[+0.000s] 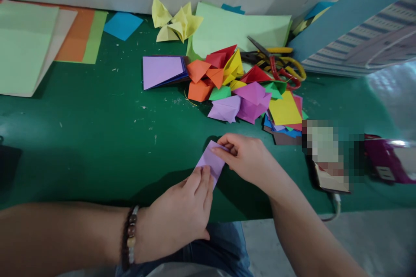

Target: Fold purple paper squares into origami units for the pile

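Note:
A small folded lilac paper (pixel 211 162) lies on the green table (pixel 97 138) near its front edge. My left hand (pixel 182 212), with a bead bracelet on the wrist, presses its fingertips flat on the paper's near end. My right hand (pixel 247 158) pinches the paper's far end with bent fingers. Both hands touch the same piece.
Behind the hands lies a heap of folded coloured paper shapes (pixel 234 84), a purple square stack (pixel 162 71), yellow folded shapes (pixel 175 21), scissors (pixel 276 60), large paper sheets (pixel 29 47) at the left, and a blurred-out object (pixel 328 156) at the right.

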{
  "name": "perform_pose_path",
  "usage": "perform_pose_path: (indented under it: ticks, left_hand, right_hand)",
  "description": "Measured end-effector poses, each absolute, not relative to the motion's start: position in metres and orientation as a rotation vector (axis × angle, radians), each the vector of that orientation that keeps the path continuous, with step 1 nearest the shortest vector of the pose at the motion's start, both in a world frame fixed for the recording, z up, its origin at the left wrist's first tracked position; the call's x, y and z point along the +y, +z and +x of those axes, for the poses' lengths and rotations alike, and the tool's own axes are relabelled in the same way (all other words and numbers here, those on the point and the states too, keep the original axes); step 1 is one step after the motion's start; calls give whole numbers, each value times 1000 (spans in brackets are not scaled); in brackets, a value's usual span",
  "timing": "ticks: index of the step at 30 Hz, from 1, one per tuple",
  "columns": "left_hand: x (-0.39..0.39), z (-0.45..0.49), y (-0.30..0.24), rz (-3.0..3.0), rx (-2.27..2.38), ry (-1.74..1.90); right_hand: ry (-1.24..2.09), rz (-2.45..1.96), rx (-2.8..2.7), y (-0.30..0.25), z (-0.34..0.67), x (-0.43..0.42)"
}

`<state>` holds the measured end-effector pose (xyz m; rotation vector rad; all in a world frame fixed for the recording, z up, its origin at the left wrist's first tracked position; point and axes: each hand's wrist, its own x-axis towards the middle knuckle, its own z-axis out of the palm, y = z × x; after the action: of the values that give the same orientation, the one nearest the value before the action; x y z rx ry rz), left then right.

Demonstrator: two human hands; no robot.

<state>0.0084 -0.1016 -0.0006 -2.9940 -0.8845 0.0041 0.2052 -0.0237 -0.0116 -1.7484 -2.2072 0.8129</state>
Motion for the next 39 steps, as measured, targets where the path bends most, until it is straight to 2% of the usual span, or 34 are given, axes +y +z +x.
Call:
perform_pose_path:
  ticks: [29, 35, 39]
  left_hand:
    - [-97, 16, 0, -3039, -1049, 89]
    - [-97, 16, 2, -3044, -1053, 130]
    - [-96, 17, 6, -3051, -1047, 208]
  right_hand:
    - [758, -1723, -2160, -13, 205, -29]
    - [508, -1631, -1874, -12, 213, -73]
    - [674, -1666, -1764, -18, 205, -109]
